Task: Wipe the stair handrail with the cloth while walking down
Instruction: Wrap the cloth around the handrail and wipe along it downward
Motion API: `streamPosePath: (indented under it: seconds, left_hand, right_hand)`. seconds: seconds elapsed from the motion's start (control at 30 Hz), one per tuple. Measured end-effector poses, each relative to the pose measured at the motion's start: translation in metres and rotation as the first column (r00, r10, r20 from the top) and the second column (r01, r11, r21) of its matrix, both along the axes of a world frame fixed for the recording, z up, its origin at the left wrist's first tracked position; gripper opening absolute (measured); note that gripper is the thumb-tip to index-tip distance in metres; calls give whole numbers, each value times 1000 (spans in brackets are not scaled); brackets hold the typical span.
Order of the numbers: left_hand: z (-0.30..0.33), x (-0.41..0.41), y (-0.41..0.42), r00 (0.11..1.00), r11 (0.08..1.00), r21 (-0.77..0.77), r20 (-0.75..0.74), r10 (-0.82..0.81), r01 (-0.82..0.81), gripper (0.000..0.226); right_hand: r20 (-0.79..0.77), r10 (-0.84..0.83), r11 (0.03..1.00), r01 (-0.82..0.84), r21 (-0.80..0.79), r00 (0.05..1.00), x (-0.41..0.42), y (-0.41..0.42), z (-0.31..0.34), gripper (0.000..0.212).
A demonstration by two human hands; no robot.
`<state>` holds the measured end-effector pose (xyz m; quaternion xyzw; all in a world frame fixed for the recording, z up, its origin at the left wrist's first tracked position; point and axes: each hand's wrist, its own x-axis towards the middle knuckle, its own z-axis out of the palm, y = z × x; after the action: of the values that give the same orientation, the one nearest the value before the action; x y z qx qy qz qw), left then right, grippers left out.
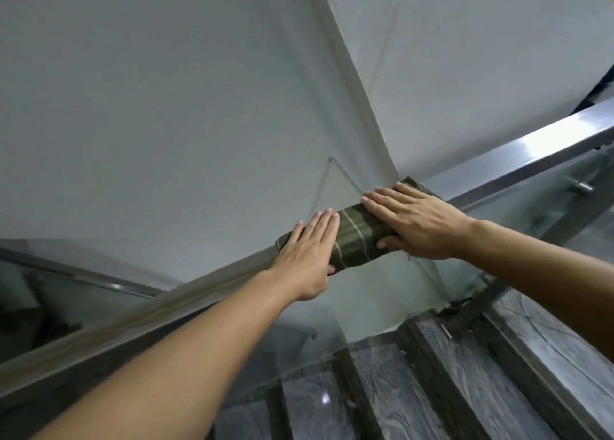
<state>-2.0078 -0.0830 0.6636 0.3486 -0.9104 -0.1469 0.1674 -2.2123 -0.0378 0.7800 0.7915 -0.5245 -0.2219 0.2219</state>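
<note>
Much of the handrail [545, 142] is covered where it matters: a dark green cloth [357, 235] with pale stripes is draped over it, so the metal under both hands cannot be seen, and the rail's lower stretch runs out of view at the bottom left behind the left forearm. The rail's long axis slants from lower left up to upper right, bright and reflective on its upper end, duller and smeared lower down. The cloth lies along that same slant, wrapped over the top and hanging a little on the near side. The left hand [307, 256] lies flat on the cloth's lower end, fingers straight and together, thumb tucked beneath the edge. The right hand [415, 220] presses the upper end, fingers spread, thumb curled under, pinching the cloth against the rail. Below, through the glass panel [382, 300], dark marbled stair treads [442, 373] descend; a second rail [76, 273] is dimly visible at far left.
</note>
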Motion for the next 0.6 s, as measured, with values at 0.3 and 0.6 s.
streamPosePath:
  seconds: [0.3, 0.6]
  left_hand:
    - [-33, 66, -2, 993, 995, 70, 105, 58, -66, 90]
    - [-63, 107, 8, 974, 970, 90, 7, 228, -227, 84]
  right_hand:
    - [-21, 141, 988, -139, 68, 990, 51, -13, -31, 78]
    - [-72, 184, 982, -180, 48, 980, 114, -20, -75, 80]
